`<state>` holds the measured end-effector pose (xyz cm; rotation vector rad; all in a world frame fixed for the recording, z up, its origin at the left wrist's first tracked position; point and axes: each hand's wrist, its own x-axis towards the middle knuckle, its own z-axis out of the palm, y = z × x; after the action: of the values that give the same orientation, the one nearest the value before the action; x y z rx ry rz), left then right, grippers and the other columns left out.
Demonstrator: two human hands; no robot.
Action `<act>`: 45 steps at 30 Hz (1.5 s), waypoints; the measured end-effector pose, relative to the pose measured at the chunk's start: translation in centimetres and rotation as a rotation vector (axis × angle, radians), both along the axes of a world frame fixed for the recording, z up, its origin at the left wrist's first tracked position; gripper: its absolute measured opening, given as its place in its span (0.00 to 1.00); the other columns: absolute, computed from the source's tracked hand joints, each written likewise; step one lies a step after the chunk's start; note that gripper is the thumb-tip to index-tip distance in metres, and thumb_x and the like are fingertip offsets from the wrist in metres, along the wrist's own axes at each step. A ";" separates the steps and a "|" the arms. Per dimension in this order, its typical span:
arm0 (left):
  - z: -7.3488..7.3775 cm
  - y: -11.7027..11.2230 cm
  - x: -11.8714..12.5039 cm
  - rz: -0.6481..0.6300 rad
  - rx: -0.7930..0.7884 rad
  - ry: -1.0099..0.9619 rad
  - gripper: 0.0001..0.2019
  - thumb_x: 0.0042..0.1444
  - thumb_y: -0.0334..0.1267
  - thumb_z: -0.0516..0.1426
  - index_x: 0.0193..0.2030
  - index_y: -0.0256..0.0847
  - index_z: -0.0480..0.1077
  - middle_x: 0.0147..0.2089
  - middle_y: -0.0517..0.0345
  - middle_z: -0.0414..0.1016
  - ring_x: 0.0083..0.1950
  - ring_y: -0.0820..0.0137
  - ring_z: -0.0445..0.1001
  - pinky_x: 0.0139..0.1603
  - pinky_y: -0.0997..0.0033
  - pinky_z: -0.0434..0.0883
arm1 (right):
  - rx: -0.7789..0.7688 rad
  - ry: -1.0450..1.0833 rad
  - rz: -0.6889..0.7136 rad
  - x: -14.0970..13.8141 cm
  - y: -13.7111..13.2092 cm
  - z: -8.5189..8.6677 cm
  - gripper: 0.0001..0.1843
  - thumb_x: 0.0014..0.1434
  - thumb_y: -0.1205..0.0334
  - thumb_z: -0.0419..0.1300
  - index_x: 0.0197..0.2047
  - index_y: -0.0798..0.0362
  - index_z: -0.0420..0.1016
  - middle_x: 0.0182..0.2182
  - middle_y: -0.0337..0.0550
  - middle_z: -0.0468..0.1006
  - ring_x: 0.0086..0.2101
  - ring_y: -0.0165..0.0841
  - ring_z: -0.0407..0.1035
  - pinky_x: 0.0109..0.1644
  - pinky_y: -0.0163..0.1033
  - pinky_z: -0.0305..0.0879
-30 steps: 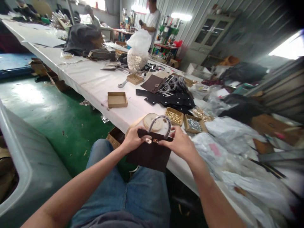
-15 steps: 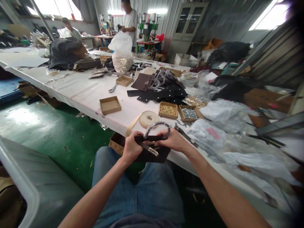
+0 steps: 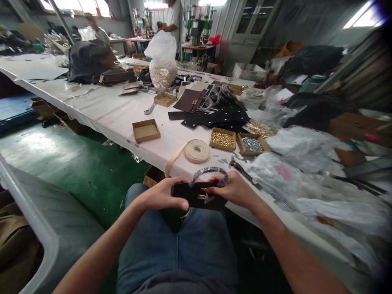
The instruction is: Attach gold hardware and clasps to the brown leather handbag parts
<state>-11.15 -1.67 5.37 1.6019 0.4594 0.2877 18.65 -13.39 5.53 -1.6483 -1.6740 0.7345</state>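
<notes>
Both my hands hold a small dark brown leather handbag just above my denim-covered lap. My left hand grips its left side, and my right hand holds its right side and the base of the handle. An arched handle wrapped in clear plastic curves over the top. A small metal clasp sits on the front, partly hidden by shadow and my fingers. Near my right hand, a pair of dark metal pliers lies on the white table.
Along the table stand a roll of beige tape, cardboard trays of gold studs and silver rivets, black leather panels, and a plastic-topped sack of pale parts. Plastic bags pile up on the right. Two people stand farther back.
The handbag has turned flatter in my hands, and the strap with its metal buckle no longer lies across it. My left fingers have shifted onto the front. The view has tilted upward slightly.
</notes>
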 end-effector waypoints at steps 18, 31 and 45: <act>1.0 -3.1 2.4 0.176 0.771 0.202 0.12 0.63 0.33 0.64 0.45 0.53 0.88 0.43 0.50 0.91 0.45 0.53 0.88 0.45 0.64 0.71 | 0.171 -0.269 0.139 -2.9 -2.5 4.3 0.11 0.69 0.64 0.68 0.51 0.43 0.89 0.45 0.42 0.92 0.42 0.43 0.87 0.46 0.44 0.82; 0.3 -6.1 0.8 0.318 1.187 -0.219 0.07 0.76 0.36 0.59 0.47 0.44 0.79 0.36 0.55 0.87 0.36 0.63 0.81 0.50 0.54 0.72 | 0.461 -0.428 0.202 -5.4 -5.8 6.0 0.21 0.72 0.71 0.65 0.63 0.40 0.82 0.51 0.46 0.91 0.49 0.45 0.88 0.51 0.50 0.86; 2.1 -6.4 -1.1 0.360 1.339 -0.348 0.11 0.80 0.32 0.56 0.62 0.42 0.77 0.55 0.51 0.91 0.49 0.63 0.88 0.50 0.55 0.71 | 0.590 -0.618 0.213 -6.3 -7.6 6.3 0.25 0.76 0.69 0.58 0.71 0.47 0.81 0.60 0.50 0.89 0.58 0.47 0.86 0.60 0.52 0.85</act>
<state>-12.30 -8.09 7.44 2.6630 0.2597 1.3289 12.37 -21.00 11.87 -1.3370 -2.2344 -0.2246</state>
